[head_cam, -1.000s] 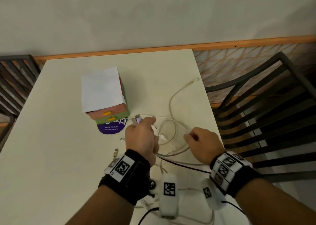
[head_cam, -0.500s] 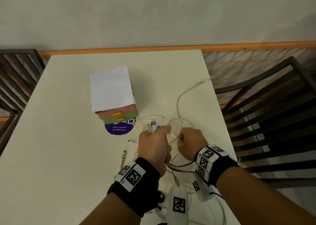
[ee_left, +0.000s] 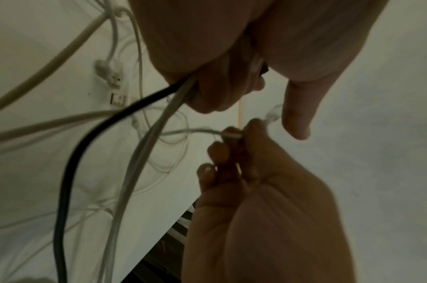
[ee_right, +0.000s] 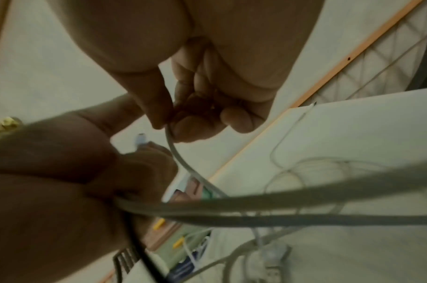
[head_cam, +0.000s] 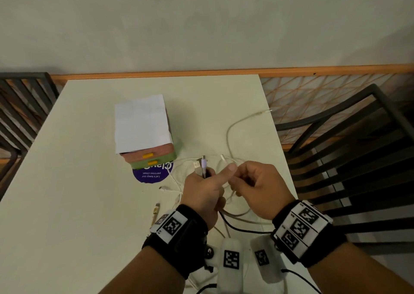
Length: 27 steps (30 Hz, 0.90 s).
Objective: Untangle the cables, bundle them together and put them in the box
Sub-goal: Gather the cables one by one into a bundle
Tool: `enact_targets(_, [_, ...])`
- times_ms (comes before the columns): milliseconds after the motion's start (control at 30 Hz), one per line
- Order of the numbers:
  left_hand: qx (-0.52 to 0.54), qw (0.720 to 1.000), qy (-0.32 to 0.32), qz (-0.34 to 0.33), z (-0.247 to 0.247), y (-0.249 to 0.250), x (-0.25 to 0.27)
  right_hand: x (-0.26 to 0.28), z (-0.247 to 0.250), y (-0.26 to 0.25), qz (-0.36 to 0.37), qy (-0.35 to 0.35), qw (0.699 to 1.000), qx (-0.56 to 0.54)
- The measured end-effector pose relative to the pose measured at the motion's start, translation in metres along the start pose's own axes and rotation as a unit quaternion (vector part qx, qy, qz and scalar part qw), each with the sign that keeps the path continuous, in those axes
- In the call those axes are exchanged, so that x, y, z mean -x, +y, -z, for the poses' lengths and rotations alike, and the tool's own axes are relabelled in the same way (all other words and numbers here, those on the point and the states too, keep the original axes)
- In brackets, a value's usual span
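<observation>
**A:** Where are the cables (head_cam: 233, 137) right now?

**B:** Most lie in a loose tangle on the table (head_cam: 89, 204), just in front of the box (head_cam: 145, 137). The left hand (head_cam: 201, 193) has its fingers curled round a few plug ends (head_cam: 201, 165), which stick up above the fist, and a black cable (ee_left: 69, 172) and pale ones trail down out of it. The right hand (head_cam: 257, 188) pinches one thin white cable (ee_right: 181, 159) between thumb and fingertips, close beside the left.

**A:** How will they handle?

**B:** Light and limp, I'd say. They sag in loops and won't hold a shape, so a pull on one strand likely drags its neighbours. The sheaths look smooth, so a thin cable could slip through a light pinch.

**A:** Where's best to take hold?

**B:** At the plugs. They're the stiff parts, and feeding an end back through a loop seems safer than tugging mid-length. The thin white ones probably kink if yanked.
</observation>
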<state>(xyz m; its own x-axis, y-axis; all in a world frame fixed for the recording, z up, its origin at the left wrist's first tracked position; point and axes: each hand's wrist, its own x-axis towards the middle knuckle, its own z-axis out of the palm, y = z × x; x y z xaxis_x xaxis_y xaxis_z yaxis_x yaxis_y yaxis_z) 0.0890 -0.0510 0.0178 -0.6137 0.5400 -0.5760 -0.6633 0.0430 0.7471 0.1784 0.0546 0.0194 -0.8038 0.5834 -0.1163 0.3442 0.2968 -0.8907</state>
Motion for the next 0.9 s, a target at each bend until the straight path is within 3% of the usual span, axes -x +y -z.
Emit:
enact_targets(100, [-0.031, 0.999, -0.027, -0.023, -0.006, -0.001, 0.002, 0.007, -0.002, -0.012, 0.074, -0.029, 0.997, -0.006])
enact_targets(200, [-0.039, 0.998, -0.03, -0.035, -0.009, -0.003, 0.004, 0.01, -0.005, -0.013, 0.093, -0.034, 0.995, -0.004])
enact_targets(500, [-0.017, 0.99, 0.114, -0.083, 0.0, 0.011, 0.01, 0.013, -0.017, -0.008, 0.049, -0.103, 0.993, 0.041])
enact_targets(600, [0.051, 0.989, 0.069, -0.12, 0.009, 0.027, 0.013, 0.009, -0.018, 0.003, 0.007, -0.093, 0.996, 0.005])
enact_targets(700, [0.038, 0.993, -0.003, -0.107, 0.012, 0.03, 0.023, 0.002, -0.015, 0.012, -0.039, -0.043, 0.997, -0.045])
enact_targets(767, [-0.042, 0.992, -0.037, -0.113, 0.013, 0.025, 0.027, -0.002, -0.015, 0.01, -0.051, -0.033, 0.995, -0.081])
enact_targets(833, [-0.207, 0.957, -0.094, -0.178, 0.016, 0.018, 0.029, -0.007, -0.015, 0.006, -0.047, -0.038, 0.992, -0.115])
enact_targets(900, [-0.272, 0.929, -0.133, -0.214, 0.015, 0.015, 0.032, -0.011, -0.014, 0.004, -0.056, -0.027, 0.985, -0.163])
